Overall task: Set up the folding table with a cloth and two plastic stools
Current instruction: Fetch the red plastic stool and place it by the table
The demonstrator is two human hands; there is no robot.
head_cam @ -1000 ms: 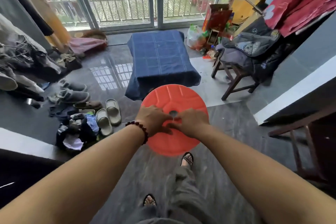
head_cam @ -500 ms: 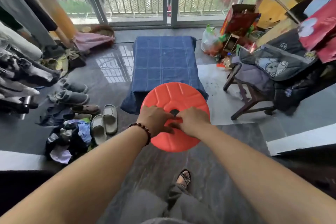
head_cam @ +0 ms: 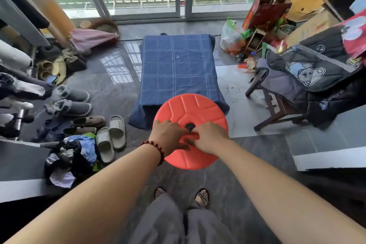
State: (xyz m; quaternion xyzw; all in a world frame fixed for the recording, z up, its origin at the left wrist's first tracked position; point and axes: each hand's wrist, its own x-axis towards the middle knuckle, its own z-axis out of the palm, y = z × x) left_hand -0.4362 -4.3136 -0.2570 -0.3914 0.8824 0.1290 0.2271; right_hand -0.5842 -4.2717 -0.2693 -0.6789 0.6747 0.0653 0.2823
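At the bottom of the frame, two sandalled feet are seen on the dark floor, and both forearms are stretched forward towards mid-frame. There the left hand, with a beaded bracelet at its wrist, and the right hand are laid on the round red-orange seat of a plastic stool, held just below centre. The fingers of both hands are curled at the dark centre hole, so the seat is gripped by the edge of that opening. The legs are hidden beneath, and whether a second stool is nested under it cannot be told.

The stool is judged light, stiff and moulded, with a smooth, rather slippery top. The hole is taken to be the surest hold for carrying, and the seat's outer edge the better hold for setting it down level.

Just beyond, at centre frame, the table is wholly covered by a blue checked cloth that hangs over its near corners. Slippers lie at the left, and a wooden chair piled with clothing stands at the right.
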